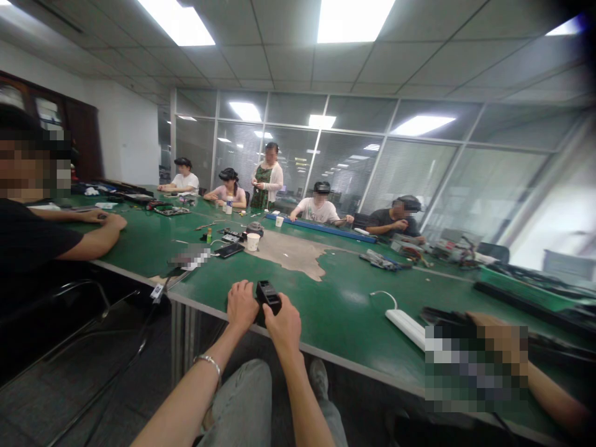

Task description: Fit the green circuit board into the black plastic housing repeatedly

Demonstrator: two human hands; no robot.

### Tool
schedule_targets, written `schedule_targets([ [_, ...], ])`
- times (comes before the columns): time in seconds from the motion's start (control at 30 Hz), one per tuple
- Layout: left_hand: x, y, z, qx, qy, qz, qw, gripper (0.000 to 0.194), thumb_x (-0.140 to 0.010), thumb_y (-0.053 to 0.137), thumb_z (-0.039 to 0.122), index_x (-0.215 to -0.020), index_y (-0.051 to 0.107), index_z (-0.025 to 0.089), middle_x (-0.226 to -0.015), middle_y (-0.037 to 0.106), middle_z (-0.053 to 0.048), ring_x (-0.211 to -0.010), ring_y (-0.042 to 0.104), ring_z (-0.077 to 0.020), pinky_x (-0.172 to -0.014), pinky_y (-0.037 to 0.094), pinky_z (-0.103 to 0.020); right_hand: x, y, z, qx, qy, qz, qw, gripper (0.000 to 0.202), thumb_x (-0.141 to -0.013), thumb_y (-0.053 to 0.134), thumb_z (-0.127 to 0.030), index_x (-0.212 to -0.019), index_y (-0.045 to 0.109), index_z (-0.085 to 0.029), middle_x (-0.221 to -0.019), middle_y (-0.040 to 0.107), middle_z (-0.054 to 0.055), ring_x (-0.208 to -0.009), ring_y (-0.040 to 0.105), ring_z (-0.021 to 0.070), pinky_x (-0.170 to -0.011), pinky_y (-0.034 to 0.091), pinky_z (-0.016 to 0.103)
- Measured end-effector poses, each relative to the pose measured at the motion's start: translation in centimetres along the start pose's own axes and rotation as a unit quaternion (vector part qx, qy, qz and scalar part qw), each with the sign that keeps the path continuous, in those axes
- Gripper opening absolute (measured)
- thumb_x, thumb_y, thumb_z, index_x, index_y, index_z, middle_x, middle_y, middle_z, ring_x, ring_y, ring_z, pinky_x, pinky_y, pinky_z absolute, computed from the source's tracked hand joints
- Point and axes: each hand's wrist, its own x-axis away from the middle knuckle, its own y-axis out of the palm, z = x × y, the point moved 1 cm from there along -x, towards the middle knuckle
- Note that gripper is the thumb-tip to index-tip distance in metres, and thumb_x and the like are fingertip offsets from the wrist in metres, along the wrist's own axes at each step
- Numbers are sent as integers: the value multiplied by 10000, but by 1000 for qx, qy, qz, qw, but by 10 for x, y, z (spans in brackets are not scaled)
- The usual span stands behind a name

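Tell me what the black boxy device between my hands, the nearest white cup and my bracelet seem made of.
The black boxy device is probably plastic, given its dark, slightly glossy surface. The nearest white cup looks like matte paper, given its tapered form; plastic is possible. Your bracelet seems polished metal, judging by its silvery shine.

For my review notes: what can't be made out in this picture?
All in the head view:
- Black device: lower part, hidden by the right hand; any markings, too small to read.
- Left hand: fingertips, hidden by the hand itself.
- White power strip: near end, covered by pixelation.
- Person at far left: cut off by the picture's edge.
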Motion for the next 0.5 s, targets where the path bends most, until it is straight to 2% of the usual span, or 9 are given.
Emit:
schedule_targets([
  [0.1,0,2,0,-15,13,-4,1000,368,-850,460,140,-1182,599,218,-1270,565,-93,-1186,440,-252,-986,366,-377,2,8,5,-10,-24,1,1000,529,-786,610,-392,-1246,572,-132,-1135,664,144,-1044,616,291,-883,443,348],
  [0.17,0,3,0,-22,20,-2,1000,374,-859,449,143,-1198,591,216,-1281,559,-99,-1195,434,-255,-987,366,-381,3,16,11,-34,-29,24,999,596,-787,614,-403,-1292,538,-97,-1225,620,170,-1116,584,295,-950,417,360],
  [0.3,3,3,3,-41,33,1,999,335,-878,448,180,-1172,606,200,-1272,562,-118,-1189,434,-273,-1016,339,-427,6,28,20,-99,-12,51,994,529,-820,583,-427,-1255,576,-127,-1214,630,149,-1114,586,263,-957,420,347],
  [0.5,10,-4,14,-99,21,26,994,272,-871,473,219,-1078,647,199,-1367,488,-133,-1308,313,-340,-1103,106,-615,12,25,22,-122,-16,63,990,450,-829,580,-389,-1214,600,-156,-1173,648,126,-1078,593,258,-955,418,360],
])
